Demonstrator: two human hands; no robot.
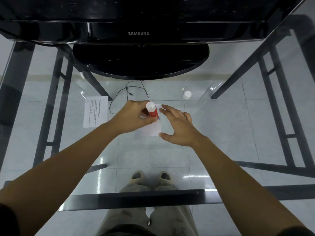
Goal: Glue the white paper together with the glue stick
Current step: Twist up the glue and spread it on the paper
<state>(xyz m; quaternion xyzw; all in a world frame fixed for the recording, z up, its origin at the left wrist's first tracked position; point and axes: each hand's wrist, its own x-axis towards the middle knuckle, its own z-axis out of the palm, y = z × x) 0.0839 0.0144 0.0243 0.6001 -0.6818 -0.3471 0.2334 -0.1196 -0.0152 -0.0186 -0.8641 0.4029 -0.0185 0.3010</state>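
Observation:
My left hand grips a red glue stick with a white end pointing up, held over the glass table's middle. Under it lies a small white paper strip, partly hidden by both hands. My right hand rests with fingers spread on the strip's right edge, thumb at its near corner, fingertips at its far corner. The glue stick's white cap stands apart on the glass to the far right. A second white sheet with printed text lies flat to the left of my left hand.
A black monitor on a round black base stands at the table's far side. A thin black cable loops on the glass between the base and my hands. The glass top shows dark frame legs and the floor beneath.

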